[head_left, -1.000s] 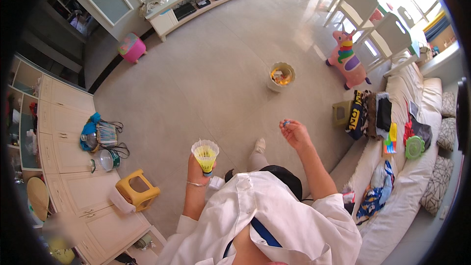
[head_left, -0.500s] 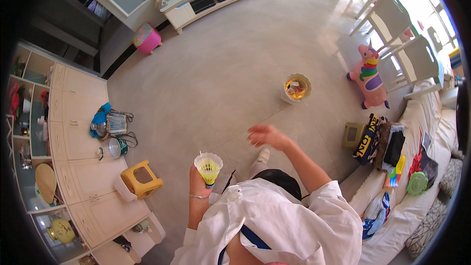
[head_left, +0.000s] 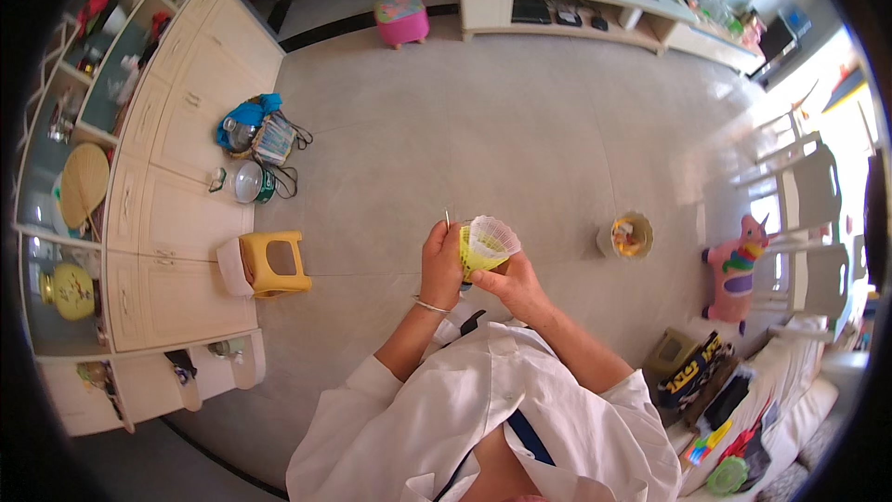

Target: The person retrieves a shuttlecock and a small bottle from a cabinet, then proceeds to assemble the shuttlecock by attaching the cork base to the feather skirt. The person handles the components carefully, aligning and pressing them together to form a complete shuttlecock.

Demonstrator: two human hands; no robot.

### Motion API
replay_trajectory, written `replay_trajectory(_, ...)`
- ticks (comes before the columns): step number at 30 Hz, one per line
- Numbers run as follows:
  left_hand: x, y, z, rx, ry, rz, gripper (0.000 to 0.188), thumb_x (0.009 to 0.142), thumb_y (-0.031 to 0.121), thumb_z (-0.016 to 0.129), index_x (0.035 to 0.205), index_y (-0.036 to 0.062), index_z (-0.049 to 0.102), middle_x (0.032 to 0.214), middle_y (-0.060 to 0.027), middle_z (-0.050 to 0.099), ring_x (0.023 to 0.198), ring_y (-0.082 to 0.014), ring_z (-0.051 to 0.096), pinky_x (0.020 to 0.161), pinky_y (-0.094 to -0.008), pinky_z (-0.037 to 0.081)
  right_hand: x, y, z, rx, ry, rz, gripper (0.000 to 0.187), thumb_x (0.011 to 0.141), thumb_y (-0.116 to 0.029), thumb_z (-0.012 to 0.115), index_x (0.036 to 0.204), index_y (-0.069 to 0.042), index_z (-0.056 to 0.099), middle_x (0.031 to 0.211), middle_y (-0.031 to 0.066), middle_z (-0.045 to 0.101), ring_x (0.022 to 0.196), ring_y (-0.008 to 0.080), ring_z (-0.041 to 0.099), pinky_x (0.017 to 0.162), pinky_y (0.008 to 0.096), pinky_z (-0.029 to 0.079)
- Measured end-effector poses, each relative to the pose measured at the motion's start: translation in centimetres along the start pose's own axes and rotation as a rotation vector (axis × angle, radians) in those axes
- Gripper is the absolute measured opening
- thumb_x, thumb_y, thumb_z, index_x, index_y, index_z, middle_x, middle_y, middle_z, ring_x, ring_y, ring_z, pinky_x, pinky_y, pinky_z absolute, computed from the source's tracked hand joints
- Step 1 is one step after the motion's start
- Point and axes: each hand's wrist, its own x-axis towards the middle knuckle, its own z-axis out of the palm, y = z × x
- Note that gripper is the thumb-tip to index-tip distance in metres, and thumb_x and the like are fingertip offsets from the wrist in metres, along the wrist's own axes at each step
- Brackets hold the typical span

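Observation:
In front of my chest I hold a shuttlecock [head_left: 490,240] with a whitish flared rim and yellow-green netting, its wide end tilted up and to the right. My left hand [head_left: 441,265] is closed around its left side. A thin pale stick-like piece [head_left: 447,217] pokes up beside the left fingers; what it belongs to is hidden. My right hand [head_left: 514,286] grips the shuttlecock from the right, thumb across the netting below the rim. The cork end is mostly covered by the hands.
A waste bin [head_left: 604,240] stands on the floor to the right, near a pink ride-on toy [head_left: 732,274]. Leftward are a yellow stool [head_left: 295,265], a plastic jug [head_left: 249,183] and cabinets [head_left: 177,307]. A pink stool [head_left: 401,20] and a TV stand [head_left: 488,9] are at the back.
My right hand, earlier open and apart, has come onto the shuttlecock. The left hand has lifted the shuttlecock forward and right, tilting it. The view has turned right.

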Motion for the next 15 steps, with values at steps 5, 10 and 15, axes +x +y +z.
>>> replay_trajectory(5,3.7,2.0,-3.7,0.286,0.139,0.298,0.019,0.088,0.018,0.047,0.078,0.0013,0.047,0.063,-0.0053,0.047,0.058,-0.0111,0.044,0.054,-0.0274,0.040,5.1,-1.1,5.0,-0.243,0.087,0.005,0.048,0.074,-0.006,0.065,0.116,0.001,0.043,0.105,0.0073,0.054,0.096,0.0135,0.052,0.080,0.0285,0.045)
replay_trajectory(10,6.6,3.4,-7.1,0.157,0.238,0.278,0.018,0.089,0.017,0.045,0.075,0.0045,0.046,0.065,-0.0003,0.045,0.057,-0.0074,0.040,0.050,-0.0244,0.036,9.3,0.8,7.7,0.088,0.091,0.071,0.039,0.076,-0.005,0.060,0.112,0.000,0.047,0.102,0.0063,0.056,0.097,0.0154,0.053,0.082,0.0301,0.044)
replay_trajectory(15,7.3,5.5,-9.7,-0.296,0.203,-0.062,0.017,0.088,0.020,0.046,0.077,0.0078,0.047,0.066,-0.0021,0.050,0.051,-0.0079,0.042,0.041,-0.0234,0.032,11.6,0.8,8.0,0.189,-0.016,0.155,0.039,0.077,-0.006,0.056,0.115,-0.002,0.046,0.105,0.0073,0.055,0.097,0.0202,0.054,0.085,0.0364,0.042)
